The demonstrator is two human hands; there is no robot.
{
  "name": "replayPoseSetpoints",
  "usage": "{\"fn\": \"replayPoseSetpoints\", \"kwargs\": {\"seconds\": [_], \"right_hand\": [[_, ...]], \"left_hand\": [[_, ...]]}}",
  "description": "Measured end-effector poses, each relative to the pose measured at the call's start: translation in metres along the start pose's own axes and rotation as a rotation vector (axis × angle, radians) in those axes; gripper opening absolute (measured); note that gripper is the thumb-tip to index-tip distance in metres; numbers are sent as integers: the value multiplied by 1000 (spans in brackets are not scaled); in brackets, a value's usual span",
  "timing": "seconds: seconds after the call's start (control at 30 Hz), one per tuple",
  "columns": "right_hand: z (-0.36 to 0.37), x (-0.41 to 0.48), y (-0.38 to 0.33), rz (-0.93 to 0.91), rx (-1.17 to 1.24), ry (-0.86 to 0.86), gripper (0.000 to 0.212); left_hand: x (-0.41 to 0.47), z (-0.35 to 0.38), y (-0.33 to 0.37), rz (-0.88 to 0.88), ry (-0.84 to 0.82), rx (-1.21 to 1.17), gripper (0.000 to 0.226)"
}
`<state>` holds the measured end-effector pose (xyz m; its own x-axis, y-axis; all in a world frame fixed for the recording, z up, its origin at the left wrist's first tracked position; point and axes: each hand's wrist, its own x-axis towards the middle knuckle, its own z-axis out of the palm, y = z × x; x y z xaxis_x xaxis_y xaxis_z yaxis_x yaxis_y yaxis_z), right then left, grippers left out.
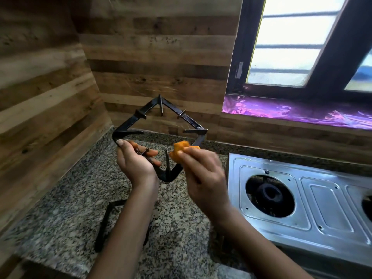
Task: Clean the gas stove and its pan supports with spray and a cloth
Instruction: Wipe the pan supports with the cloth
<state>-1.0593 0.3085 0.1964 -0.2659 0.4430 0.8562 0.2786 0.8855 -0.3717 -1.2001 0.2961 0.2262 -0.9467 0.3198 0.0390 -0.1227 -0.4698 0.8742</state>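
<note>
Support (126,125) upright above counter (80,188), apart from wall (161,67) and stove (332,218); left hand (136,164) curls round its rim, right hand (201,174) pinches cloth (184,150) against it.

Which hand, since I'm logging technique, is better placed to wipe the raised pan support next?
Right, probably. The right hand pinches the orange cloth at the lower right bar of the pan support, while the left hand grips its left side, holding it above the counter.

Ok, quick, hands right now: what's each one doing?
Left hand: grips the black pan support, holding it up over the counter.
Right hand: pinches the orange cloth against the support's frame.
</note>
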Motion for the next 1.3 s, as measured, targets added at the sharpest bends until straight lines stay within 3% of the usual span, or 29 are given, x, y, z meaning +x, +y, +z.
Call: {"fn": "replayPoseSetpoints", "kwargs": {"seconds": [0.17,0.27,0.4,0.47,0.63,0.77,0.87,0.93,1.07,1.3], "right_hand": [[10,-48,2,-38,0,-144,33],[-4,-65,13,-32,35,-226,34],[-28,-33,33,172,23,-5,29],[-33,-5,36,115,32,29,28],[-13,-4,49,-108,13,-200,28],[-26,-23,83,111,-43,-115,38],[-40,-19,77,253,-30,65,34],[-40,-7,58,160,25,87,28],[-17,-13,41,-129,23,-164,28],[-47,-36,68,279,-54,-39,34]], "left_hand": [[-1,-8,-1,69,-17,26,36],[7,-17,-1,14,10,16,37],[12,-21,2,-10,-48,58,36],[9,-21,0,-53,-84,69,36],[5,-22,-7,-150,-151,44,38],[12,-32,-6,-142,-117,65,40],[16,-37,-7,-163,-103,36,40],[12,-34,-7,-132,-118,68,40],[2,-26,-9,-140,-172,74,38],[-8,-29,-9,-87,-298,145,39]]}}
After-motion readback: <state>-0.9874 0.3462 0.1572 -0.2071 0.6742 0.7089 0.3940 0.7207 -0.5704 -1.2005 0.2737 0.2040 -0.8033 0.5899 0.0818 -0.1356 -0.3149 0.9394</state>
